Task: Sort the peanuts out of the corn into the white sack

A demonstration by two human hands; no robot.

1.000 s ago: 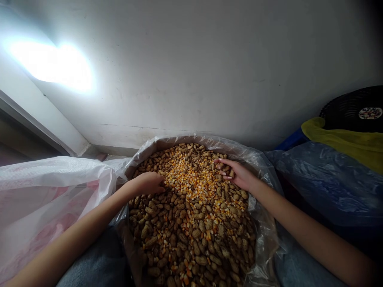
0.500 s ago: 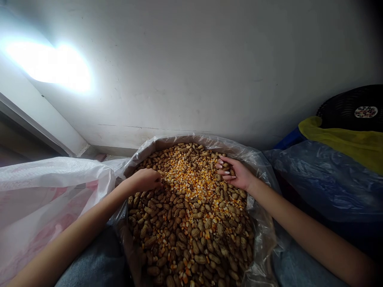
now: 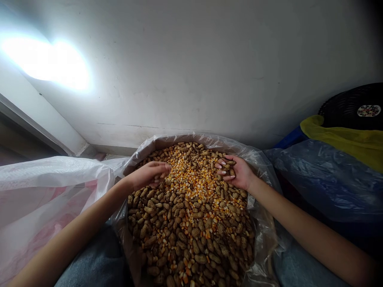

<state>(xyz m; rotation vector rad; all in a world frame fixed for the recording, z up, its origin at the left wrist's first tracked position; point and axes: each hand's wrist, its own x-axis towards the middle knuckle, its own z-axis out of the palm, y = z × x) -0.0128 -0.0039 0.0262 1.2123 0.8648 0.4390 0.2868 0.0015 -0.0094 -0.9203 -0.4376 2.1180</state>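
A clear plastic bag [image 3: 263, 239] stands open before me, filled with unshelled peanuts [image 3: 179, 243] and yellow corn kernels [image 3: 194, 181] mixed together. Over the left side of the heap is my left hand [image 3: 148, 174], its fingers curled and closed; what they hold, if anything, is hidden. On the right side, my right hand [image 3: 241, 172] is turned partly palm up, fingers bent around several peanuts that show in the palm. The loose corn lies mostly in a band between the two hands.
At the left sits a white translucent sack [image 3: 56, 175] with red patches. To the right are a dark plastic bag [image 3: 329, 179], yellow mesh cloth [image 3: 344, 139] and a black fan [image 3: 341, 107]. A pale wall [image 3: 191, 79] rises behind the bag.
My left hand has lifted slightly and moved right toward the middle of the heap. My right hand has turned more palm up, showing the peanuts in it.
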